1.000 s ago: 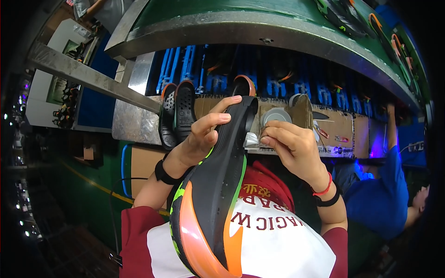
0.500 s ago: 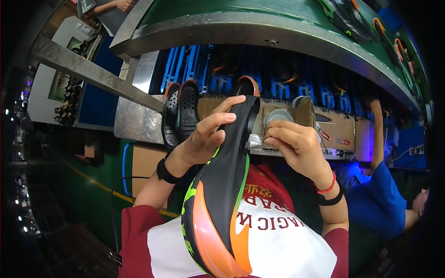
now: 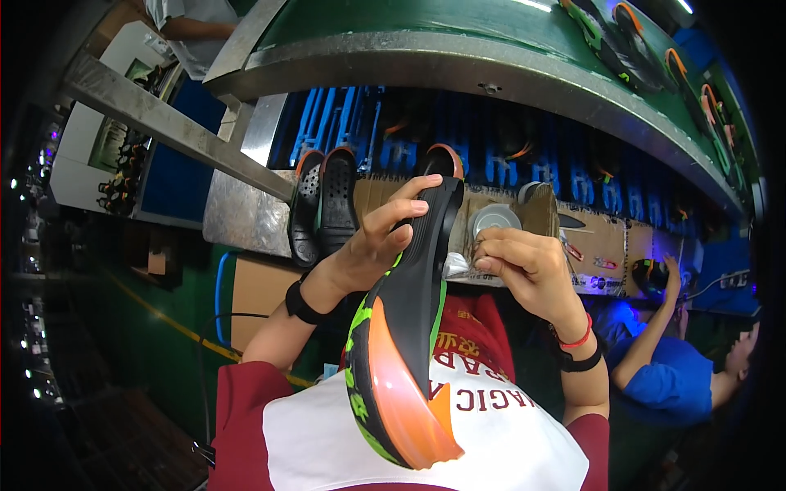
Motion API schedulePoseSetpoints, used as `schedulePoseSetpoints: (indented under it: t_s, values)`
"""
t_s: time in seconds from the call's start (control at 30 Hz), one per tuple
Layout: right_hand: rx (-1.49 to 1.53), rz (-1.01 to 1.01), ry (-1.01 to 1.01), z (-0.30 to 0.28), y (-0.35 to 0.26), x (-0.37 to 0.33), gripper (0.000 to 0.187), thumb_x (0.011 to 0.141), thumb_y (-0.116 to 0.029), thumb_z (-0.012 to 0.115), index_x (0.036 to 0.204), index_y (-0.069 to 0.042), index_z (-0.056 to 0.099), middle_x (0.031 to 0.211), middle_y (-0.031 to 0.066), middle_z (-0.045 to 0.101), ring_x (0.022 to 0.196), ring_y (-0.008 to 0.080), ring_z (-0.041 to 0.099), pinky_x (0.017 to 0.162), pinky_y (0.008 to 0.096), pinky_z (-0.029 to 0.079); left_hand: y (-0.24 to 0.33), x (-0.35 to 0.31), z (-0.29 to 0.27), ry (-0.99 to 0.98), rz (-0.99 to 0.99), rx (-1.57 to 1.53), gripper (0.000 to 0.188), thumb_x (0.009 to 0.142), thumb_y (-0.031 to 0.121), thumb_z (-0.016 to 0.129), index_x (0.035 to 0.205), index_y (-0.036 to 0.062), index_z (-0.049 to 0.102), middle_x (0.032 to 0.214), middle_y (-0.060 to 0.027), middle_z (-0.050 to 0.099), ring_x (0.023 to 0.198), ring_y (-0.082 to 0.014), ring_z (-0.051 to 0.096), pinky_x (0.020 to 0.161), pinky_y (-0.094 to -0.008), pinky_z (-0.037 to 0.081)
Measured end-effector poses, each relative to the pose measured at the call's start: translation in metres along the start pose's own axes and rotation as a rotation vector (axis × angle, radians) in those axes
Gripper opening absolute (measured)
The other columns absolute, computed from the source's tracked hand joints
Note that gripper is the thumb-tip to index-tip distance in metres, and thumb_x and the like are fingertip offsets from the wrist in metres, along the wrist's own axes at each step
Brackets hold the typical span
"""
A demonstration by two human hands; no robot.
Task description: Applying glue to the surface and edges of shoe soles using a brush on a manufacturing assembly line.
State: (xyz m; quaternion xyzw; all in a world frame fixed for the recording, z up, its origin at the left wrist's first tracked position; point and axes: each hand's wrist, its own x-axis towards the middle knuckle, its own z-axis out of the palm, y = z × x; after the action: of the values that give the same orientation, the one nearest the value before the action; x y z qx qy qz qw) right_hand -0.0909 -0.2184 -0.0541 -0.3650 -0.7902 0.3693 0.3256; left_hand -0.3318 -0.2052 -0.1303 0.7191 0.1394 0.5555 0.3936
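Note:
A long black shoe sole (image 3: 407, 327) with orange and green edges stands up close to the camera, heel end near my chest. My left hand (image 3: 378, 237) grips its upper part, fingers wrapped over the top edge. My right hand (image 3: 524, 266) is closed on a small silvery thing (image 3: 455, 263) pressed against the sole's right side; I cannot tell what it is. Behind my hands lies a cardboard-covered bench (image 3: 589, 233) with a round metal tin (image 3: 496, 219).
Two black soles (image 3: 323, 204) lie on the metal bench at the left. A green conveyor (image 3: 458, 33) carries more soles (image 3: 622, 45) overhead. A person in blue (image 3: 679, 376) sits at the right. Another person (image 3: 192, 29) stands at the upper left.
The sole has shifted slightly and tilted, its orange heel now lower right. Both hands keep their hold. The person in blue has lowered an arm.

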Motion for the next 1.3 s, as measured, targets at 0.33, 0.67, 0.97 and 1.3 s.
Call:
schedulePoseSetpoints:
  t_s: [0.33,0.67,0.97,1.3]
  values:
    - [0.182,0.287,0.65,-0.021,0.024,-0.045,0.009,0.087,0.002,0.065,0.092,0.01,0.066,0.098,0.0118,0.07,0.084,0.0124,0.061,0.075,0.0242,0.048,-0.009,0.025,0.0,-0.141,-0.146,0.529,0.11,0.065,0.031,0.088,0.147,0.0056,0.019,0.145,-0.0171,0.032,0.137,-0.0308,0.032,0.114,-0.0431,0.027]
    - [0.192,0.432,0.545,0.009,0.058,-0.071,0.015,0.089,-0.005,0.067,0.097,0.008,0.068,0.095,0.0088,0.071,0.078,0.0084,0.06,0.069,0.0219,0.047,-0.041,0.181,-0.073,0.445,-0.652,-0.875,0.067,0.103,0.049,0.033,0.131,-0.0123,0.04,0.134,-0.0299,0.048,0.115,-0.0334,0.056,0.104,-0.0406,0.047]
    - [-0.621,0.518,0.269,0.074,0.124,-0.074,0.011,0.09,-0.014,0.062,0.092,-0.004,0.059,0.096,0.016,0.06,0.07,0.0385,0.064,0.059,0.0467,0.051,-0.088,-0.077,-0.035,-0.192,-1.082,0.726,0.052,0.079,0.035,0.076,0.109,-0.0012,0.054,0.106,-0.021,0.056,0.103,-0.0373,0.055,0.089,-0.0432,0.045]
    - [-0.795,0.54,0.131,0.092,0.192,-0.078,0.012,0.092,-0.015,0.057,0.096,-0.004,0.055,0.098,0.0171,0.056,0.067,0.0376,0.064,0.058,0.0464,0.052,-0.096,-0.13,-0.033,-0.388,-0.94,0.783,0.029,0.096,0.02,0.055,0.112,-0.0041,0.052,0.101,-0.0239,0.057,0.097,-0.0424,0.054,0.083,-0.0437,0.046]
